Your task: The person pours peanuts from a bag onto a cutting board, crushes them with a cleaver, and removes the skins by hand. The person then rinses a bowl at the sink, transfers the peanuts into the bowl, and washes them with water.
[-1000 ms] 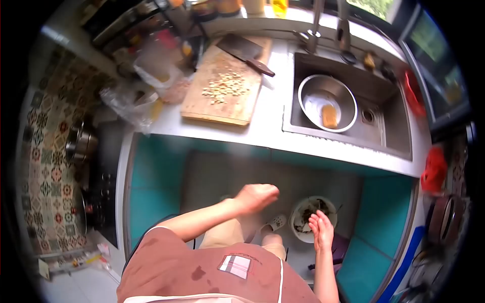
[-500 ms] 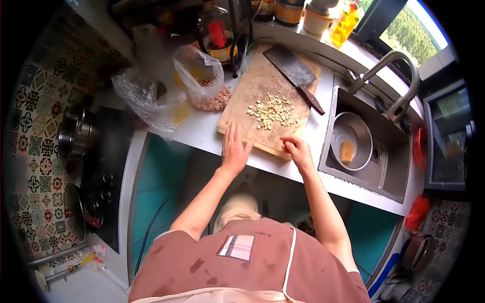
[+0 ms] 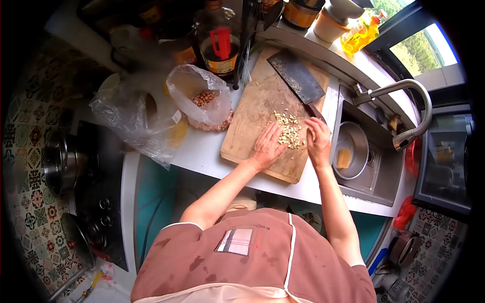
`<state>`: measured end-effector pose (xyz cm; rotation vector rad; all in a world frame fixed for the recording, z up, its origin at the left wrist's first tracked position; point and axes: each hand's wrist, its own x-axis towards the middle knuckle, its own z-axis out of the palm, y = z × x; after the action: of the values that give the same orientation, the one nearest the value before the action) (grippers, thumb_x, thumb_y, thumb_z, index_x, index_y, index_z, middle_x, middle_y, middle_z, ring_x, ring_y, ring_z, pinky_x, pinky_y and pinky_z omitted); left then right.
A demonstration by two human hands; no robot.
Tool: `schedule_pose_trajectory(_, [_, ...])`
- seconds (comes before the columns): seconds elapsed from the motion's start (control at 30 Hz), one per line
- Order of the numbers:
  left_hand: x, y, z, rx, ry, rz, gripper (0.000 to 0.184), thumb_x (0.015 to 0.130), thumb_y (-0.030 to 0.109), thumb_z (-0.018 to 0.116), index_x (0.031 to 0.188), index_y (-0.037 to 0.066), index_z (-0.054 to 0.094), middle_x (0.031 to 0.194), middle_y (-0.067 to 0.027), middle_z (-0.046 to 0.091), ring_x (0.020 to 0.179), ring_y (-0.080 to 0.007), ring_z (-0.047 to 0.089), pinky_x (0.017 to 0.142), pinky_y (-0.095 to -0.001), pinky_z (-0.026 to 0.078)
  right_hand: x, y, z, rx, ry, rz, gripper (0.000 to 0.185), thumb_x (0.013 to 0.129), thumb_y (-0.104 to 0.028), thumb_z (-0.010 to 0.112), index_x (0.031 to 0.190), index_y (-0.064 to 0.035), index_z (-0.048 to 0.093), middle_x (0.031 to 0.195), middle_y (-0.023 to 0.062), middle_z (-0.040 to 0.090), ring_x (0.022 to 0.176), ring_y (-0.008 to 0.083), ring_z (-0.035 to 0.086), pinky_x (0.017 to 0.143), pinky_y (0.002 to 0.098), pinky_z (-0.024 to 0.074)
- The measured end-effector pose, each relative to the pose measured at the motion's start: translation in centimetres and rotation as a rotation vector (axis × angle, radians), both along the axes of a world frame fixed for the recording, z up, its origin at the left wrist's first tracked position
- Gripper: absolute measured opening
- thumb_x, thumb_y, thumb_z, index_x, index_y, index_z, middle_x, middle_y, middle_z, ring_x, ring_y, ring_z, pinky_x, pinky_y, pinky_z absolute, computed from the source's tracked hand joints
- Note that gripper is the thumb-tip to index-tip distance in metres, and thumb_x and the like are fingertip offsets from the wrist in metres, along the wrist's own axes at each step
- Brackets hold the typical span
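A heap of chopped pale-yellow bits [image 3: 289, 132] lies on the wooden cutting board [image 3: 247, 136]; I cannot tell what food it is. My left hand [image 3: 267, 147] rests flat against the heap's left side, fingers stretched out, holding nothing. At the right side of the heap is my right hand [image 3: 319, 142], its fingers loosely curled beside the bits, with nothing visible in it. The cleaver [image 3: 297, 77] lies across the board's far right part, blade away from me. Its dark handle ends close to my right fingertips, partly hidden by them.
Left of the board stand an open plastic bag of peanuts [image 3: 204, 98] and a crumpled clear bag [image 3: 141, 123]. A sink [image 3: 381, 174] on the right holds a metal bowl [image 3: 353, 164] with a yellowish sponge, under a curved faucet [image 3: 422, 108]. Bottles [image 3: 220, 50] stand behind.
Both hands have moved from the board's near edge up to the chopped bits, one on each side. The heap is narrower and pushed together. The cleaver stays on the board.
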<state>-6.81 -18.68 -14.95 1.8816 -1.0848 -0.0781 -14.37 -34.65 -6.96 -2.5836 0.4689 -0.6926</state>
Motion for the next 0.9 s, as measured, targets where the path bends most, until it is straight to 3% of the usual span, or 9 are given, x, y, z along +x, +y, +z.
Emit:
schedule_pose_trajectory(0.1, [2.8, -0.5, -0.1, 0.006, -0.086, 0.01, 0.057, 0.091, 0.04, 0.043, 0.13, -0.001, 0.039, 0.136, -0.0208, 0.036, 0.127, -0.0336, 0.035, 0.105, -0.0398, 0.028, 0.4, -4.8, -1.4, -0.193, 0.106, -0.109, 0.041, 0.077, -0.007, 0.061, 0.116, -0.0111, 0.052, 0.114, 0.0109, 0.054, 0.106, 0.0301, 0.05, 0.091, 0.0375, 0.0405])
schedule_pose_trajectory(0.27, [11.9, -3.9, -1.8, 0.208, -0.191, 0.297, 0.055, 0.091, 0.036, 0.043, 0.129, -0.004, 0.039, 0.136, -0.0226, 0.035, 0.126, -0.0368, 0.034, 0.106, -0.0416, 0.026, 2.0, -6.6, -1.9, -0.01, 0.557, -0.136, 0.047, 0.079, -0.013, 0.06, 0.125, -0.0149, 0.046, 0.104, 0.0129, 0.054, 0.095, 0.0331, 0.054, 0.081, 0.0392, 0.0454])
schedule_pose_trajectory(0.37, [13.4, -5.8, -2.4, 0.202, -0.255, 0.283, 0.052, 0.09, 0.032, 0.046, 0.126, -0.005, 0.041, 0.133, -0.0236, 0.038, 0.125, -0.0379, 0.035, 0.105, -0.0427, 0.026, 1.0, -8.5, -4.2, 0.002, 0.358, -0.066, 0.047, 0.081, -0.015, 0.059, 0.125, -0.018, 0.046, 0.1, 0.0124, 0.053, 0.091, 0.0328, 0.055, 0.076, 0.0389, 0.0464])
schedule_pose_trajectory(0.5, [9.3, -6.1, -0.5, 0.116, -0.212, -0.008, 0.046, 0.089, 0.028, 0.049, 0.121, -0.006, 0.046, 0.128, -0.0241, 0.044, 0.122, -0.0382, 0.039, 0.105, -0.0428, 0.027, -1.9, -7.8, 2.1, 0.114, 0.113, -0.09, 0.033, 0.089, -0.019, 0.051, 0.121, -0.0131, 0.052, 0.087, 0.008, 0.059, 0.076, 0.0234, 0.059, 0.07, 0.0324, 0.047])
schedule_pose_trajectory(0.53, [8.2, -5.7, -0.2, 0.074, -0.131, -0.071, 0.043, 0.09, 0.026, 0.047, 0.119, -0.004, 0.048, 0.127, -0.0237, 0.045, 0.12, -0.0378, 0.041, 0.104, -0.0426, 0.028, -3.4, -7.9, 3.6, 0.621, 0.148, -0.194, 0.03, 0.091, -0.022, 0.05, 0.118, -0.0096, 0.055, 0.075, 0.0029, 0.059, 0.063, 0.0108, 0.055, 0.059, 0.0224, 0.0443])
schedule_pose_trajectory(0.57, [7.7, -5.3, 0.3, 0.053, -0.111, -0.064, 0.042, 0.089, 0.025, 0.048, 0.119, -0.003, 0.048, 0.127, -0.0231, 0.045, 0.12, -0.0375, 0.041, 0.104, -0.0422, 0.028, -5.3, -8.4, 3.4, 0.841, 0.007, -0.175, 0.031, 0.093, -0.024, 0.049, 0.119, -0.0072, 0.055, 0.071, -0.0012, 0.055, 0.056, 0.0027, 0.046, 0.049, 0.015, 0.0363])
schedule_pose_trajectory(0.63, [7.4, -4.3, 1.2, 0.014, -0.068, -0.042, 0.039, 0.089, 0.023, 0.048, 0.12, -0.002, 0.048, 0.126, -0.0218, 0.046, 0.12, -0.037, 0.041, 0.104, -0.0414, 0.029, -9.1, -8.1, 4.1, 0.953, 0.05, -0.244, 0.032, 0.094, -0.029, 0.046, 0.118, -0.0077, 0.053, 0.066, -0.0001, 0.053, 0.048, 0.0033, 0.043, 0.041, 0.0153, 0.0304])
schedule_pose_trajectory(0.73, [9.1, -3.6, 0.8, 0.045, -0.212, 0.374, 0.038, 0.087, 0.02, 0.051, 0.119, 0.001, 0.048, 0.121, -0.0202, 0.049, 0.117, -0.0357, 0.043, 0.102, -0.0407, 0.03, -13.6, -6.7, 4.4, 1.342, 0.002, -0.404, 0.035, 0.095, -0.034, 0.044, 0.117, -0.008, 0.052, 0.062, -0.0005, 0.049, 0.045, 0.0041, 0.04, 0.039, 0.0167, 0.0289])
schedule_pose_trajectory(0.9, [11.8, -6.2, 1.2, 0.227, -0.145, 0.42, 0.037, 0.081, 0.023, 0.059, 0.111, 0.003, 0.052, 0.104, -0.014, 0.058, 0.1, -0.032, 0.052, 0.09, -0.0406, 0.038, -16.1, -5.6, 1.2, 1.556, 0.002, -0.481, 0.032, 0.094, -0.04, 0.042, 0.108, -0.0122, 0.049, 0.062, 0.0016, 0.05, 0.042, 0.0047, 0.039, 0.036, 0.0168, 0.027])
